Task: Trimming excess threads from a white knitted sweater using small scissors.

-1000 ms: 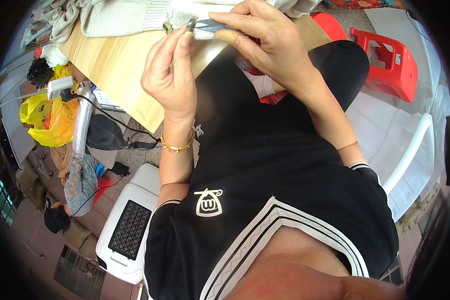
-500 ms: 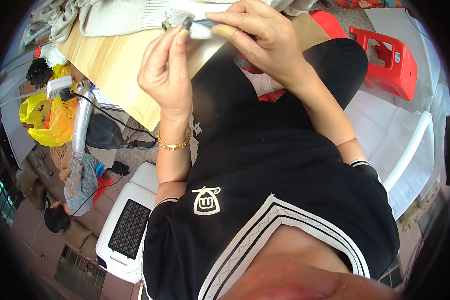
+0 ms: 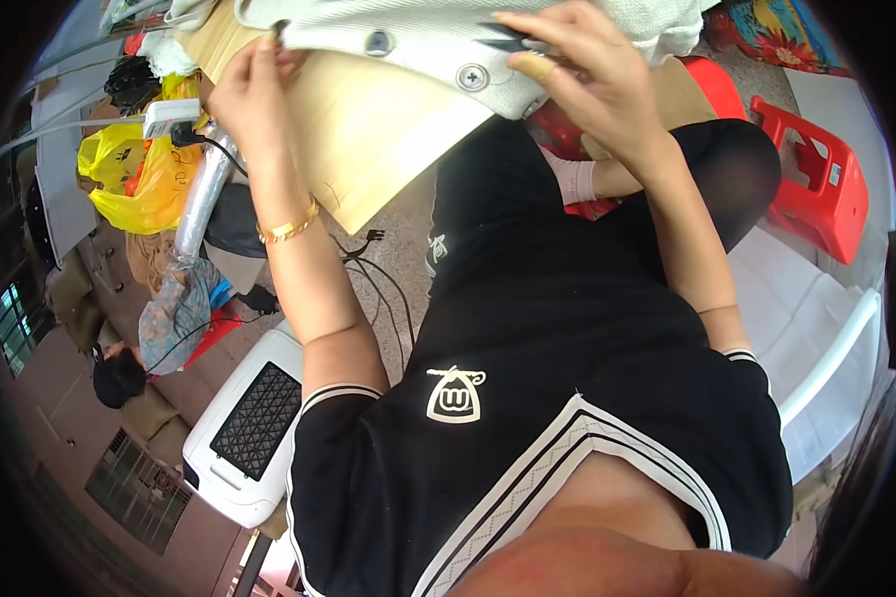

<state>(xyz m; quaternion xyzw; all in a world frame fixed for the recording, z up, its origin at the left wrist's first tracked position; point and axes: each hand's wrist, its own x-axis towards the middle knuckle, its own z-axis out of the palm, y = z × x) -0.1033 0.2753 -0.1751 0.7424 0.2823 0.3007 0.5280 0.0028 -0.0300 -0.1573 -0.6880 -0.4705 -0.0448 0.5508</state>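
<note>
A cream knitted garment (image 3: 428, 50) lies across the far side of a light wood tabletop (image 3: 368, 119). Along its edge sit a dark button (image 3: 379, 43) and a grey four-hole button (image 3: 473, 77). My left hand (image 3: 254, 95) is closed at the left end of this edge, fingertips pinched by a small dark spot that may be another button. In my right hand (image 3: 592, 75) is a small dark pointed tool (image 3: 508, 40) resembling thread snips, held between thumb and fingers just above the knit. A tan covering wraps my right thumb.
At left are a white plug adapter (image 3: 172, 117), a yellow plastic bag (image 3: 119, 179) and a person in a patterned top (image 3: 174, 318). A white box (image 3: 259, 428) with a black grille stands below them. Red stools (image 3: 816, 179) and a white chair (image 3: 831, 358) are at right.
My hands were close together over the garment and have spread apart, left hand leftward, right hand slightly right. The buttoned edge now stretches between them. The dark tool stays in my right hand.
</note>
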